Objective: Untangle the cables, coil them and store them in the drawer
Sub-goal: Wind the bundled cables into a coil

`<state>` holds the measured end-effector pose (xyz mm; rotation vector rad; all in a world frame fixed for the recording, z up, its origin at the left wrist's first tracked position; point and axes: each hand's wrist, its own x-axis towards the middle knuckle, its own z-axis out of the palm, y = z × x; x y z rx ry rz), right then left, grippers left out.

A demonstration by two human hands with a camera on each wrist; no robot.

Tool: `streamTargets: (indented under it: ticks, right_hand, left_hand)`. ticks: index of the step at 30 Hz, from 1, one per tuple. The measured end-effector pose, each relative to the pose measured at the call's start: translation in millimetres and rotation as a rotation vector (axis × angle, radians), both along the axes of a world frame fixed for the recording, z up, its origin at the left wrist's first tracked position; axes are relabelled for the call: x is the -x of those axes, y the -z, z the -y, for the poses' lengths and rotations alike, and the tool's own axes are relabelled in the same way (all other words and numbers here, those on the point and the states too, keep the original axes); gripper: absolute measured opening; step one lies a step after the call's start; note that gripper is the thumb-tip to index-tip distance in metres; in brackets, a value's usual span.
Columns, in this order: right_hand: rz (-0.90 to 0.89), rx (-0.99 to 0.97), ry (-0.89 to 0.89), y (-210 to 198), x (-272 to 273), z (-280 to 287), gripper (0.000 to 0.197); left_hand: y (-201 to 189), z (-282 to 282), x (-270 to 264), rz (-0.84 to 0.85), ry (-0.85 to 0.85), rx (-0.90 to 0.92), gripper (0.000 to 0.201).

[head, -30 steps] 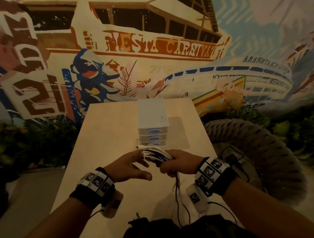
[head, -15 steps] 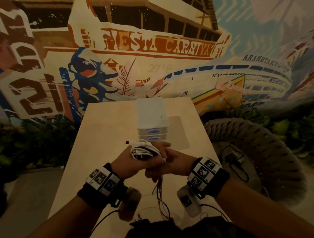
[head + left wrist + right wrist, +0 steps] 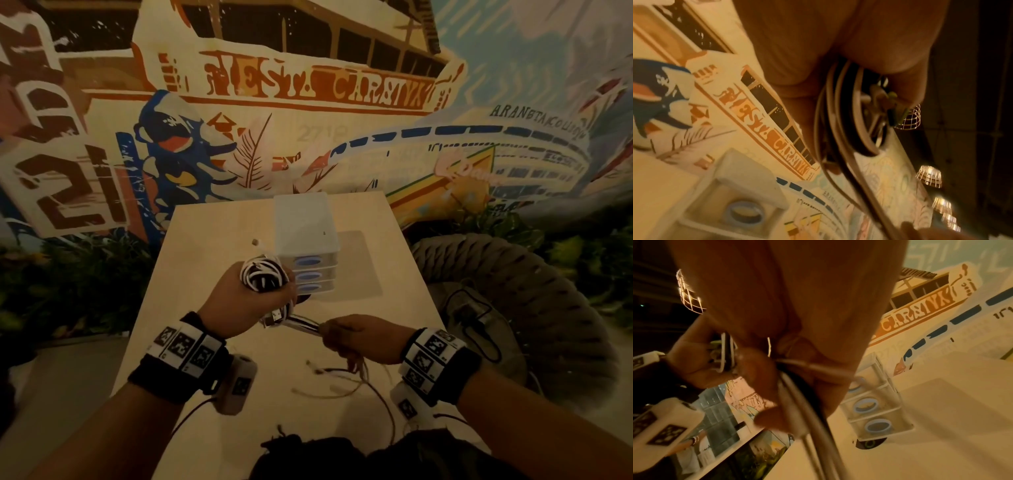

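My left hand (image 3: pixel 255 298) grips a coil of black and white cables (image 3: pixel 263 277) above the table, just in front of the drawer unit. A white plug end (image 3: pixel 255 242) sticks up from the coil. A taut run of cables (image 3: pixel 303 323) leads from the coil to my right hand (image 3: pixel 346 337), which grips it; loose ends (image 3: pixel 342 380) hang below onto the table. The left wrist view shows the cable loops (image 3: pixel 840 113) inside my curled fingers. In the right wrist view the strands (image 3: pixel 803 402) pass through my fist. The white drawer unit (image 3: pixel 308 240) has three shut drawers with blue handles.
The light wooden table (image 3: pixel 212 233) runs from me to a painted mural wall. A round woven seat (image 3: pixel 524 308) with a black cable on it stands close to the right. Plants (image 3: pixel 68 274) line the floor at left.
The hands have separated: my left hand lifted the coil up toward the drawers, and my right hand slid back right along the cables, drawing them taut.
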<state>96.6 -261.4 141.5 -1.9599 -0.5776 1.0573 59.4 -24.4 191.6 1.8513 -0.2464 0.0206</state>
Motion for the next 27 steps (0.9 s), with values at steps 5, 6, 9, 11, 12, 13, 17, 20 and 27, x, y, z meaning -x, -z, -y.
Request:
streamTargets:
  ticks: [5, 6, 9, 11, 12, 13, 17, 20, 27]
  right_hand:
    - [0.120, 0.101, 0.005, -8, 1, -1, 0.040]
    - [0.137, 0.110, 0.005, -9, 1, -3, 0.042]
    - [0.154, 0.112, 0.008, -10, 1, -8, 0.043]
    - [0.137, 0.081, 0.011, -9, 0, -9, 0.039]
    - [0.118, 0.061, 0.018, -7, -1, -9, 0.037]
    - [0.089, 0.043, 0.033, -6, -2, -9, 0.036]
    - [-0.026, 0.018, 0.100, -3, -3, -11, 0.037]
    - [-0.039, 0.005, 0.115, -6, -4, -11, 0.032]
    - [-0.181, 0.026, 0.085, -17, -8, -14, 0.089]
  left_hand:
    - [4, 10, 2, -0.085, -0.042, -0.420, 0.036]
    - [5, 12, 1, -0.069, -0.056, -0.479, 0.037]
    - [4, 14, 0, -0.050, -0.004, -0.642, 0.033]
    - [3, 17, 0, -0.050, 0.055, -0.740, 0.034]
    - [4, 20, 2, -0.043, 0.074, -0.796, 0.034]
    - [4, 23, 3, -0.020, 0.090, -0.840, 0.030]
    - [5, 27, 4, 0.029, 0.113, -0.963, 0.021]
    - [4, 29, 6, -0.042, 0.188, -1.097, 0.018]
    - [13, 43, 12, -0.096, 0.199, -1.275, 0.020]
